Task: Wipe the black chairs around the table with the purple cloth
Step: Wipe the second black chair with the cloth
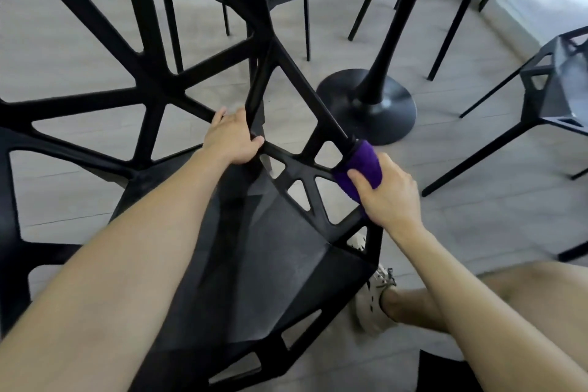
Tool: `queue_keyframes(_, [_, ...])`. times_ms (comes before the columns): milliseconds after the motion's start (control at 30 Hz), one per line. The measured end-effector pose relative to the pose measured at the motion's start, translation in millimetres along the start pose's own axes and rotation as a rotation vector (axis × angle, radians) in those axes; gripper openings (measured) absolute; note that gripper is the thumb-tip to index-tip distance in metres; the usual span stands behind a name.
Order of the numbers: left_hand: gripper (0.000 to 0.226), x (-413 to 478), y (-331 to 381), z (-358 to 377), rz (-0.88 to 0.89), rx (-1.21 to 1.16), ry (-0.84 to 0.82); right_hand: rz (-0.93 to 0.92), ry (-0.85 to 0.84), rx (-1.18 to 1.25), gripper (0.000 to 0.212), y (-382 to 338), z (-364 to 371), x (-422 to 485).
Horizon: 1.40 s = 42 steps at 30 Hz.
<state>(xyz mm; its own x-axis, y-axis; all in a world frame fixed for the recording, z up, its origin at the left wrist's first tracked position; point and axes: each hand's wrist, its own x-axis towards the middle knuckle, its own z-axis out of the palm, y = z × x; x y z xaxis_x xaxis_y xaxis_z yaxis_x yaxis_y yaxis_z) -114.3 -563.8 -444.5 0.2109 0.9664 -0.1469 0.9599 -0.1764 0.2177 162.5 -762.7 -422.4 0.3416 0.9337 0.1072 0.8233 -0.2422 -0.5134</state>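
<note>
Head: purple cloth [361, 167] on blk chair [254, 248]

Purple cloth [362, 165] seemingly around chair [254, 264] bar.

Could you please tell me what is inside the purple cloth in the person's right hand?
The purple cloth is wrapped round a bar of the black chair and gripped by the right hand. The stretch of bar inside the cloth is covered.

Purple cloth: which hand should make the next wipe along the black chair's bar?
Right. The right hand grips the purple fabric cloth wrapped round a bar of the black lattice-frame chair. The left hand only grips another bar, steadying it.
</note>
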Motion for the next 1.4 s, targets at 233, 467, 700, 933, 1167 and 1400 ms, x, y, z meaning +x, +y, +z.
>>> queue_keyframes(233, [0.083,-58.6,19.0,12.3,0.005,-0.116,0.016,0.135,0.137,0.080,0.032,19.1,-19.2,-37.5])
queue_keyframes(467, [0.059,-142.6,4.4,49.1,0.016,-0.060,-0.038,-0.391,0.283,-0.350,0.064,-91.1,0.3,49.9])
queue_keyframes(700, [0.051,-147.8,5.5,48.4,0.027,-0.008,-0.089,-0.564,-0.213,-0.719,0.056,-57.0,50.6,-27.3])
queue_keyframes(933, [0.067,-148.7,-2.5,46.6,0.034,0.003,-0.146,-0.574,0.037,-0.637,0.048,-80.3,35.9,25.3])
queue_keyframes(1167, [0.074,-147.7,-4.7,39.4,0.021,-0.021,-0.207,-0.653,-0.308,-0.415,0.053,-88.4,49.6,17.5])
queue_keyframes(1400, [0.075,-153.0,-7.5,27.0,0.015,-0.052,-0.232,-0.694,-0.475,-0.400,0.062,-80.1,55.3,0.2])
